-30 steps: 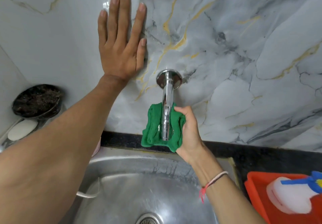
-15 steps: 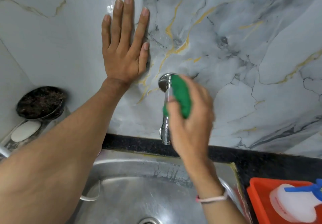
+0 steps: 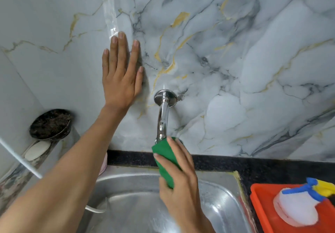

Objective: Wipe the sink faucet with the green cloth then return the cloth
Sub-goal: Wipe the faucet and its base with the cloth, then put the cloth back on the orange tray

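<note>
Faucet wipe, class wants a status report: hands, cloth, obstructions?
Left hand flat on the marble wall. Right hand gripping green cloth at the faucet tip. Nothing blocking.

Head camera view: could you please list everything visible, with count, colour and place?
faucet: one, chrome, on the wall above the sink.
green cloth: one, at the faucet's lower end.
sink: one, steel, bottom centre.
marble wall: grey-white, gold veins, behind.
counter strip: black, behind the sink.
red tray: one, bottom right.
spray bottle: one, white with blue-yellow head, in the tray.
dark bowl: one, left ledge.
soap bar: one, white, below the bowl.
left hand: flat on the wall.
right hand: gripping the cloth.
</note>
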`<action>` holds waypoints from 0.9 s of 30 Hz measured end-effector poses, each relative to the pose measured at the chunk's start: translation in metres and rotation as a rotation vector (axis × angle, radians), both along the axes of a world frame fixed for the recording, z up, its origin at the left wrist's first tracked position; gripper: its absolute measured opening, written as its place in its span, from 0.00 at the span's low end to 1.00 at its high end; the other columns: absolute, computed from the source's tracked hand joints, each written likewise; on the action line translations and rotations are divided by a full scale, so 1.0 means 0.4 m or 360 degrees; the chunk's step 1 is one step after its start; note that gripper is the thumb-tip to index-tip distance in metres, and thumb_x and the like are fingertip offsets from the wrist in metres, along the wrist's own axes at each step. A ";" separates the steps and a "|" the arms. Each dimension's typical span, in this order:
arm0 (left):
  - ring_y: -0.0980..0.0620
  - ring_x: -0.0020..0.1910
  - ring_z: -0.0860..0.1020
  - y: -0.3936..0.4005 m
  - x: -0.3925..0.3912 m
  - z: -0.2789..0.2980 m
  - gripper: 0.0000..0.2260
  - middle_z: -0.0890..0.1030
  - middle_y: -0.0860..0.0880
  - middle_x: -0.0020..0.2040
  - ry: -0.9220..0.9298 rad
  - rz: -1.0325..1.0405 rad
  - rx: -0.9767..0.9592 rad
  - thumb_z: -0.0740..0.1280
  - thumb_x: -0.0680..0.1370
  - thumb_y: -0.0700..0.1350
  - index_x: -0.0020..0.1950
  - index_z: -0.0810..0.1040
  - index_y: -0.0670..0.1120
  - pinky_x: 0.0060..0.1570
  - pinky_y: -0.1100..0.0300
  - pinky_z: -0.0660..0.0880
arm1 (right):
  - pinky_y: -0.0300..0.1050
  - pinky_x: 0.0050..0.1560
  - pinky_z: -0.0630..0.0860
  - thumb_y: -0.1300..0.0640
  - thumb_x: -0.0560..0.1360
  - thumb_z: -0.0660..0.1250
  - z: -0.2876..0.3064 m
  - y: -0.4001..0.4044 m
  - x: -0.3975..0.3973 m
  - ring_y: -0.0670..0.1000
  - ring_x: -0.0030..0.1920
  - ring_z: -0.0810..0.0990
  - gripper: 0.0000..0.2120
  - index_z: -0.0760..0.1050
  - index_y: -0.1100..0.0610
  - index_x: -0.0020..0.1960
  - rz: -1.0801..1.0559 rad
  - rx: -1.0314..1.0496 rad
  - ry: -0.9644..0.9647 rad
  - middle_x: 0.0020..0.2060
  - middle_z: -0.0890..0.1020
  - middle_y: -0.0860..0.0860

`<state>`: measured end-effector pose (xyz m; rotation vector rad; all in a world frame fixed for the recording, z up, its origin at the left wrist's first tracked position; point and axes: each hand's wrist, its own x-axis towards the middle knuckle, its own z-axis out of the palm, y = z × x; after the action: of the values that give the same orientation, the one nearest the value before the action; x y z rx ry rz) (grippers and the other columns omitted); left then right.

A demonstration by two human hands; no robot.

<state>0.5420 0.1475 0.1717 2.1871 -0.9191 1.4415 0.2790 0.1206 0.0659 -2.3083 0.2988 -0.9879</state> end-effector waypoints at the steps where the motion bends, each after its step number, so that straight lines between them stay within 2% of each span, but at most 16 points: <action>1: 0.39 0.83 0.62 0.020 -0.049 0.004 0.24 0.63 0.35 0.82 0.0175 -0.0141 -0.0024 0.53 0.88 0.49 0.83 0.63 0.44 0.82 0.43 0.65 | 0.44 0.66 0.79 0.73 0.63 0.71 0.018 -0.007 -0.036 0.53 0.71 0.78 0.27 0.88 0.53 0.57 0.0029 0.0537 -0.0037 0.69 0.82 0.52; 2: 0.40 0.82 0.64 0.042 -0.109 -0.003 0.22 0.66 0.35 0.81 0.0369 -0.0319 -0.0109 0.55 0.88 0.49 0.80 0.69 0.42 0.82 0.47 0.66 | 0.41 0.58 0.82 0.71 0.61 0.69 0.035 -0.017 -0.076 0.53 0.65 0.82 0.27 0.88 0.51 0.55 0.0082 0.1150 -0.0074 0.64 0.85 0.50; 4: 0.46 0.72 0.76 0.091 -0.271 -0.050 0.17 0.79 0.40 0.71 0.0749 -0.0612 -0.0372 0.59 0.87 0.50 0.69 0.78 0.43 0.73 0.53 0.73 | 0.50 0.43 0.86 0.65 0.60 0.69 0.042 -0.061 -0.168 0.63 0.56 0.85 0.25 0.87 0.54 0.55 0.0293 0.2325 -0.0126 0.56 0.88 0.59; 5: 0.51 0.62 0.81 0.115 -0.367 -0.083 0.16 0.83 0.45 0.62 0.0964 -0.0715 -0.0492 0.59 0.86 0.53 0.64 0.80 0.45 0.64 0.56 0.77 | 0.58 0.45 0.86 0.60 0.61 0.73 0.039 -0.085 -0.222 0.67 0.55 0.84 0.24 0.86 0.58 0.58 0.0432 0.2737 -0.0101 0.56 0.86 0.64; 7: 0.62 0.46 0.82 0.141 -0.563 -0.139 0.16 0.85 0.54 0.49 0.1522 -0.0849 -0.0581 0.61 0.85 0.58 0.56 0.82 0.49 0.46 0.69 0.77 | 0.69 0.55 0.83 0.52 0.65 0.78 0.046 -0.121 -0.326 0.71 0.59 0.84 0.28 0.83 0.64 0.61 0.0585 0.3065 -0.0064 0.59 0.85 0.68; 9: 0.69 0.47 0.82 0.129 -0.723 -0.183 0.15 0.86 0.57 0.49 0.2210 -0.0950 -0.0556 0.64 0.82 0.62 0.54 0.83 0.53 0.44 0.78 0.75 | 0.68 0.54 0.84 0.57 0.60 0.84 0.041 -0.150 -0.418 0.70 0.59 0.84 0.31 0.83 0.67 0.61 0.0578 0.3014 -0.0013 0.60 0.84 0.70; 10: 0.70 0.48 0.83 0.113 -0.786 -0.199 0.15 0.87 0.57 0.51 0.2545 -0.1009 -0.0542 0.65 0.79 0.62 0.54 0.83 0.54 0.45 0.78 0.76 | 0.66 0.52 0.85 0.62 0.56 0.86 0.037 -0.167 -0.458 0.70 0.57 0.85 0.33 0.83 0.68 0.60 0.0525 0.2942 0.0073 0.59 0.84 0.71; 12: 0.64 0.50 0.85 0.071 -0.884 -0.225 0.15 0.89 0.52 0.52 0.3095 -0.1114 -0.0526 0.68 0.79 0.58 0.56 0.85 0.50 0.51 0.68 0.82 | 0.63 0.49 0.86 0.68 0.58 0.81 0.028 -0.202 -0.526 0.69 0.56 0.86 0.30 0.83 0.67 0.60 0.0400 0.2796 0.0276 0.58 0.85 0.71; 14: 0.53 0.50 0.87 0.027 -0.960 -0.246 0.12 0.90 0.49 0.51 0.3369 -0.1060 -0.0537 0.73 0.78 0.52 0.57 0.86 0.47 0.56 0.50 0.84 | 0.67 0.56 0.84 0.68 0.64 0.77 0.021 -0.254 -0.583 0.68 0.58 0.86 0.25 0.82 0.65 0.62 0.0228 0.2640 0.0420 0.58 0.86 0.69; 16: 0.48 0.50 0.88 -0.020 -1.026 -0.268 0.13 0.90 0.45 0.52 0.3434 -0.0998 -0.0530 0.77 0.77 0.44 0.60 0.84 0.44 0.52 0.47 0.86 | 0.69 0.64 0.80 0.67 0.69 0.76 0.013 -0.318 -0.640 0.66 0.58 0.86 0.21 0.82 0.62 0.62 0.0052 0.2485 0.0515 0.57 0.87 0.66; 17: 0.48 0.48 0.88 -0.045 -1.059 -0.282 0.14 0.90 0.44 0.51 0.3453 -0.0980 -0.0545 0.77 0.76 0.42 0.61 0.83 0.42 0.44 0.52 0.87 | 0.67 0.64 0.80 0.67 0.70 0.76 0.008 -0.349 -0.669 0.64 0.57 0.87 0.20 0.82 0.62 0.61 -0.0008 0.2400 0.0561 0.55 0.88 0.64; 18: 0.49 0.44 0.88 -0.069 -1.094 -0.296 0.14 0.90 0.44 0.49 0.3470 -0.0963 -0.0576 0.77 0.76 0.40 0.61 0.82 0.41 0.37 0.56 0.86 | 0.63 0.61 0.83 0.67 0.71 0.77 0.000 -0.379 -0.700 0.62 0.55 0.88 0.18 0.83 0.61 0.60 -0.0062 0.2305 0.0613 0.53 0.89 0.62; 20: 0.49 0.41 0.88 -0.119 -1.160 -0.323 0.14 0.90 0.42 0.48 0.3453 -0.0883 -0.0592 0.77 0.76 0.37 0.60 0.81 0.38 0.33 0.58 0.85 | 0.53 0.51 0.88 0.65 0.72 0.78 -0.029 -0.440 -0.759 0.57 0.49 0.90 0.12 0.85 0.60 0.54 -0.0138 0.2096 0.0727 0.48 0.91 0.58; 24: 0.39 0.47 0.88 -0.223 -1.260 -0.397 0.11 0.86 0.34 0.55 0.3225 -0.0606 -0.0510 0.76 0.77 0.38 0.58 0.82 0.38 0.42 0.48 0.88 | 0.50 0.37 0.87 0.62 0.71 0.80 -0.114 -0.556 -0.859 0.55 0.43 0.91 0.10 0.85 0.61 0.51 -0.0218 0.1984 0.0919 0.43 0.91 0.57; 25: 0.38 0.49 0.87 -0.245 -1.280 -0.420 0.11 0.86 0.34 0.54 0.3118 -0.0536 -0.0430 0.77 0.77 0.40 0.58 0.83 0.38 0.47 0.44 0.88 | 0.51 0.37 0.87 0.63 0.71 0.81 -0.138 -0.580 -0.875 0.56 0.42 0.91 0.12 0.84 0.63 0.53 -0.0250 0.2015 0.0946 0.43 0.91 0.59; 27: 0.42 0.50 0.85 -0.295 -1.325 -0.462 0.14 0.87 0.39 0.51 0.2896 -0.0423 -0.0192 0.78 0.76 0.43 0.59 0.84 0.39 0.54 0.46 0.84 | 0.59 0.43 0.88 0.63 0.69 0.81 -0.186 -0.631 -0.903 0.58 0.43 0.91 0.15 0.83 0.62 0.53 -0.0328 0.1990 0.1027 0.44 0.91 0.60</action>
<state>0.0121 0.0297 -0.0129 2.0218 -0.2855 -0.7477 -0.0824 -0.1320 -0.0085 -1.3259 1.0658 0.0266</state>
